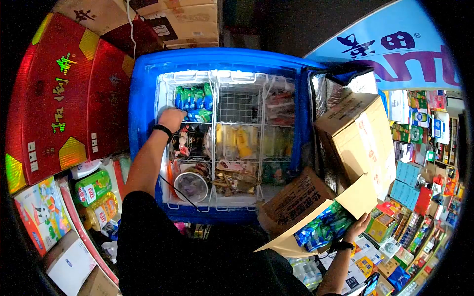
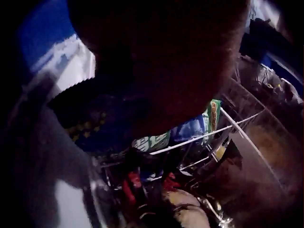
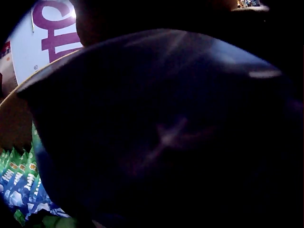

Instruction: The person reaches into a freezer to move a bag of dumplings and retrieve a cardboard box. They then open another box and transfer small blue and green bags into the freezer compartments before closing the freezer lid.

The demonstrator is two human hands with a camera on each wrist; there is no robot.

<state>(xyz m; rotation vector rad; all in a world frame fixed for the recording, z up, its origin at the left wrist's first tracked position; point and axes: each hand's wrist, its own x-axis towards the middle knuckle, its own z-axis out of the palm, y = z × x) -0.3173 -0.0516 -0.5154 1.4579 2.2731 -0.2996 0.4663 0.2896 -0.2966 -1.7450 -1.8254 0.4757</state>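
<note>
Black clothing (image 1: 197,256) covers the person's torso and upper arms, closest to the head camera. Beyond it stands a blue-rimmed chest freezer (image 1: 144,98), its white interior divided by white wire baskets (image 1: 239,121). Green-and-blue plastic packets (image 1: 193,97) lie in the compartment at the freezer's far left corner. The left hand (image 1: 172,120), with a black band (image 1: 163,130) round its wrist, reaches over the left edge to the near side of these packets. Its fingertips are at the lowest packets; whether the fingers are apart or clamped on one cannot be told, and the left wrist view is too dark to settle it.

Over the freezer's near right corner tilts an open brown cardboard carton (image 1: 296,203), with more green-and-blue packets (image 1: 323,226) inside. The right hand (image 1: 356,228), wearing a dark wristband (image 1: 341,245), is against the carton's right end, below a raised flap; how its fingers are bent is not clear. A closed, taped cardboard box (image 1: 358,138) leans beside the right edge, next to silver insulating material (image 1: 323,93). Inside the near left corner sits a round, pale tub (image 1: 191,187); yellow packages (image 1: 243,143) lie in the middle compartment.
</note>
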